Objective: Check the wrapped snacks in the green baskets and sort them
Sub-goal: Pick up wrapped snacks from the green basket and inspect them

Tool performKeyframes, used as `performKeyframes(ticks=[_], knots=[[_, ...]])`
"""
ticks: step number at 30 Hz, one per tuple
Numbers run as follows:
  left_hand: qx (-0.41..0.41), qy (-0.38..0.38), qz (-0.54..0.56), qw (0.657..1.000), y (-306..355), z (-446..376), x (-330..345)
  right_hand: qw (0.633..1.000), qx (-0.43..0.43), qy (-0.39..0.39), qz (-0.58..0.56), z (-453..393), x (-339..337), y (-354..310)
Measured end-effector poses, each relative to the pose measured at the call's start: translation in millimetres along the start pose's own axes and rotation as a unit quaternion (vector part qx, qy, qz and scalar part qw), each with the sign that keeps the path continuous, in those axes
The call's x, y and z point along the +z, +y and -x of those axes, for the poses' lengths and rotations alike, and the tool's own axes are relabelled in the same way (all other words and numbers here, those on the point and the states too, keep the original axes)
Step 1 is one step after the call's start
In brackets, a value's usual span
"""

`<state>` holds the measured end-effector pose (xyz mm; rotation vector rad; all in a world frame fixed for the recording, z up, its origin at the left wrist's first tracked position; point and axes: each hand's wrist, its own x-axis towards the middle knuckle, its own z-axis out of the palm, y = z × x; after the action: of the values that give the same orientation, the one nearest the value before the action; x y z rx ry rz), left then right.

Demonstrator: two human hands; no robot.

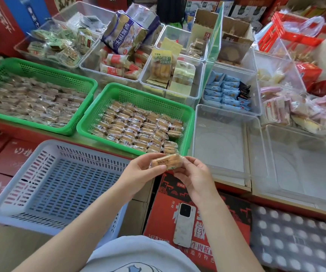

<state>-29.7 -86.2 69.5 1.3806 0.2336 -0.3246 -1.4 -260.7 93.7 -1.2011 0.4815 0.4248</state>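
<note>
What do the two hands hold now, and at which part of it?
One wrapped snack. The left hand grips its left end, the right hand its right end, just in front of the green basket.

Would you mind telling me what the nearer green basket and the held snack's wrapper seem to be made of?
The green basket looks like moulded plastic, slightly glossy, with perforated walls. The wrapper appears to be thin clear plastic film: the biscuit shows through, with glints on it.
</note>
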Motion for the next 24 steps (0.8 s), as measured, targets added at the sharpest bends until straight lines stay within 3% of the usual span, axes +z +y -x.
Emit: performKeyframes(ticks=[3, 6, 8, 17, 24], knots=[[0.001, 0.023, 0.005, 1.000, 0, 2, 1, 0.994, -0.041, -0.001, 0.103, 1, -1, 3], [0.017, 0.039, -0.017, 0.999, 2, 3, -1, 0.972, -0.083, -0.076, 0.206, 3, 1, 5], [0.019, 0.039, -0.027, 0.999, 3, 3, -5, 0.959, -0.092, -0.087, 0.255, 4, 3, 7], [0.019, 0.063, 0.080, 0.995, 5, 5, -12, 0.977, -0.099, -0.075, 0.172, -2, 13, 14], [-0.014, -0.002, 0.168, 0.986, 8, 1, -26, 0.987, -0.075, -0.070, 0.123, -12, 18, 17]])
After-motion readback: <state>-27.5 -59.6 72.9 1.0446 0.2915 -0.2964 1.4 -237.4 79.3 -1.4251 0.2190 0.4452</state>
